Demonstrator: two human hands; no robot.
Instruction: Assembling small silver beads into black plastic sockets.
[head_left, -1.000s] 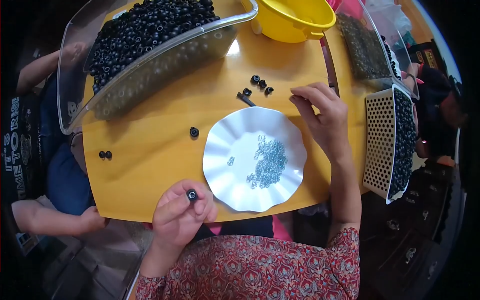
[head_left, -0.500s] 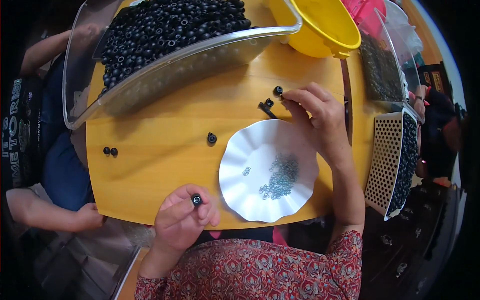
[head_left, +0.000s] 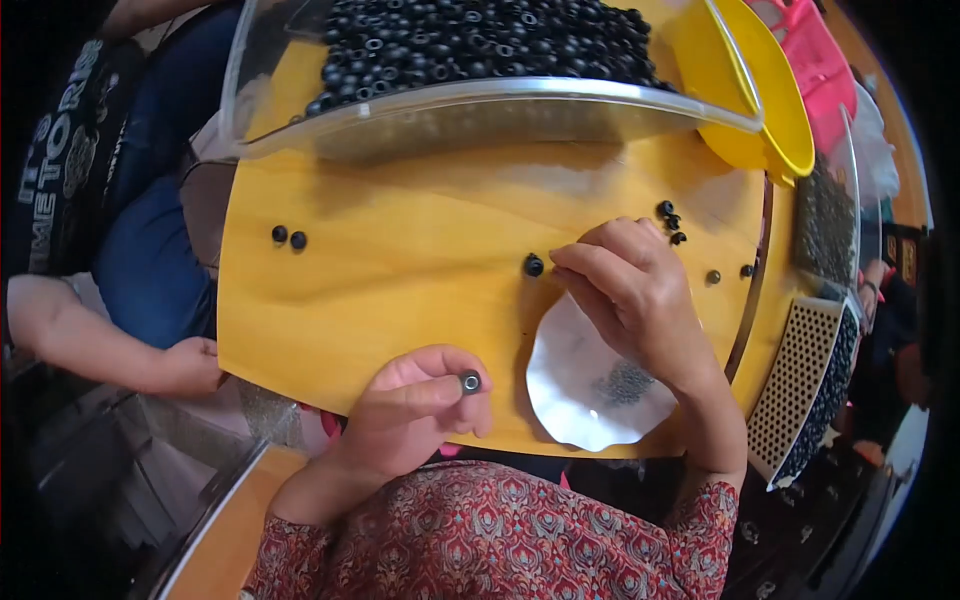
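Observation:
My left hand is closed, palm up, its thumb and fingers pinching a small black bead-like ring with a pale rim around its hole. Over the far edge of a white wavy-rimmed plate reaches my right hand. Its thumb and forefinger are pressed together right beside a small black round piece on the table; what the fingertips hold, if anything, is too small to tell. Tiny clear rings lie heaped in the plate, which my right hand partly covers.
A clear bin of black beads stands at the back, beside a yellow tub. Two black beads lie left; several loose pieces lie right. A white perforated basket is at far right. Another person's hand rests at the left edge.
The view has shifted. My right hand has moved left from the loose pieces beyond the plate to the single black piece. The left hand still pinches its bead.

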